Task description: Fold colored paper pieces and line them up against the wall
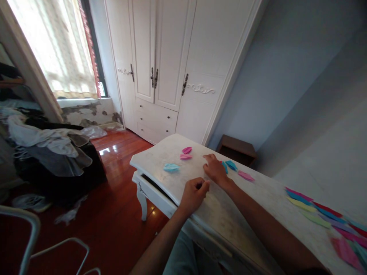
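My left hand (194, 195) is curled above the front edge of the white table (160, 152), thumb near the fingertips; anything inside is hidden. Just beyond it, my right hand (215, 169) is over the tabletop, forefinger stretched out and apart from the thumb, with nothing seen between them. Left of the hands lie a light blue folded paper piece (171, 167), a pink piece (186, 156) and a magenta piece (187, 150). Close to the right hand's far side are blue pieces (231, 165), a partly covered red bit and another pink piece (246, 175).
Overlapping coloured paper strips (301, 204) lie along the table's right part. A table drawer (157, 189) stands slightly pulled out. Behind are a white wardrobe (163, 57) and a brown cabinet (239, 147). Clothes (54, 141) are heaped at left, near a white metal frame (31, 225).
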`<control>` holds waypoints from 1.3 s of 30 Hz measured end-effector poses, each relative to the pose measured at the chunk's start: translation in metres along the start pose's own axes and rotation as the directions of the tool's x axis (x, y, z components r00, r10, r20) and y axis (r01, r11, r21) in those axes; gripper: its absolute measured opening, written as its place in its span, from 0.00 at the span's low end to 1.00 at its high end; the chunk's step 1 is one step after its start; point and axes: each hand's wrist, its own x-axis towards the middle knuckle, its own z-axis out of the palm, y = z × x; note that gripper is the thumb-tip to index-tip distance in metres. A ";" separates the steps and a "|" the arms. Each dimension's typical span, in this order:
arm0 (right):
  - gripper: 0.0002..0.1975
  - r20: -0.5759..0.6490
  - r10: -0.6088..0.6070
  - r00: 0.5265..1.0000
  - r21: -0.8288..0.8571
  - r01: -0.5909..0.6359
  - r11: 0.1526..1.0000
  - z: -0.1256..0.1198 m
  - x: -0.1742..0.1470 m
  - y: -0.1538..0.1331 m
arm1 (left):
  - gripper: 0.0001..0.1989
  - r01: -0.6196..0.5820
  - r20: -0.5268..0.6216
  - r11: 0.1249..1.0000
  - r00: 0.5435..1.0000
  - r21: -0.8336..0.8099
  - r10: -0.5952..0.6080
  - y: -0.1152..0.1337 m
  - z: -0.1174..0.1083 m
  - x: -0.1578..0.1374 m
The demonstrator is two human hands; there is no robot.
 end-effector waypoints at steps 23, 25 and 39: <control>0.20 0.106 -0.057 0.993 0.050 0.052 0.997 -0.006 -0.036 0.031 | 0.16 0.047 -0.082 0.999 0.995 -0.015 -0.048 0.000 0.005 0.006; 0.18 0.132 -0.077 0.988 0.062 0.069 0.996 -0.006 -0.035 0.032 | 0.16 0.045 -0.073 0.999 0.996 -0.009 -0.046 0.000 0.005 0.005; 0.31 0.181 -0.144 0.973 0.379 0.066 0.923 -0.006 -0.038 0.050 | 0.14 0.062 0.027 0.998 0.998 -0.023 -0.062 0.001 0.002 0.005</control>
